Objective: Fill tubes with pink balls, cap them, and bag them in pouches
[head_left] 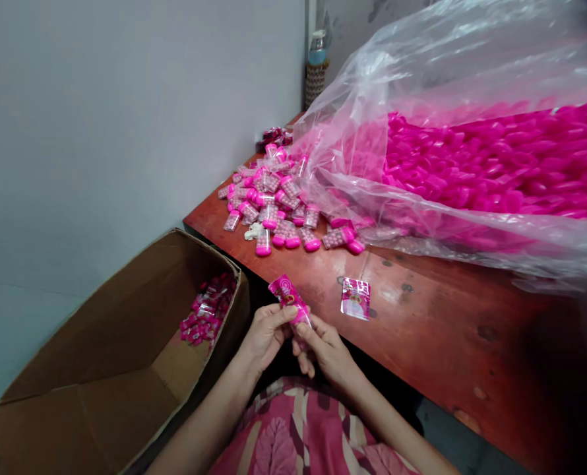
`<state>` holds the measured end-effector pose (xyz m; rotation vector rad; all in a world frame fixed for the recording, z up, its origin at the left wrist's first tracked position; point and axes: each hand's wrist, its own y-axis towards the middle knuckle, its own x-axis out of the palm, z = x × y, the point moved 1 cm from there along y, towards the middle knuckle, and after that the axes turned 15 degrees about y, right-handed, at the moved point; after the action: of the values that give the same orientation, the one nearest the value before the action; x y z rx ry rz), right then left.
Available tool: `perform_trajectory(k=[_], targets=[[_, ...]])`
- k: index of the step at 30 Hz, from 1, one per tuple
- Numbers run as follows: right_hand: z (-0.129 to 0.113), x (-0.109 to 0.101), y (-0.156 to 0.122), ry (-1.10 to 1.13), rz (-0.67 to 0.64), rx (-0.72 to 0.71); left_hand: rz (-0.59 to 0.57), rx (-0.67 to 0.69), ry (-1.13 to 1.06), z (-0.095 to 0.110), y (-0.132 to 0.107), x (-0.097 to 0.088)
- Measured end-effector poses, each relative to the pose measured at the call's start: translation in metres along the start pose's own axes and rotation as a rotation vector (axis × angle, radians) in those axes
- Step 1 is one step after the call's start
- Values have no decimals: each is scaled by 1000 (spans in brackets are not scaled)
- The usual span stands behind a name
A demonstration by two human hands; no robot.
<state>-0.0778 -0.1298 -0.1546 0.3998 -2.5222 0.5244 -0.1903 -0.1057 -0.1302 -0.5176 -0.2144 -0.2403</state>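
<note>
Between my two hands, just in front of the table edge, is a shiny pink printed sleeve (290, 298). My left hand (272, 330) pinches its left side with the thumb on top. The fingers of my right hand (322, 343) close round its lower end. Whether a small bottle sits inside the sleeve I cannot tell. Another pink printed sleeve (355, 299) lies flat on the table to the right of my hands. Beyond them is a heap of small clear bottles (270, 214) with pink caps and pale pink beads inside.
A large clear plastic bag (372, 79) full of bright pink caps (491, 165) covers the back right of the red-brown table (422, 330). At the left stands an open cardboard box (115, 343) holding pink wrapped packs (209, 310). A drink bottle (317, 49) stands by the wall.
</note>
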Motion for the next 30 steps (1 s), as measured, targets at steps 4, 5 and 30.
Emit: perform_trajectory(k=[4,5,30], targets=[[-5,-2,-3,-345,156,-193,217,100,70,-3,-2,4],[-6,-2,-3,-353,149,-200,245,109,68,-4,-4,6],[-1,-3,-3,-335,78,-174,223,63,-48,-13,-7,11]])
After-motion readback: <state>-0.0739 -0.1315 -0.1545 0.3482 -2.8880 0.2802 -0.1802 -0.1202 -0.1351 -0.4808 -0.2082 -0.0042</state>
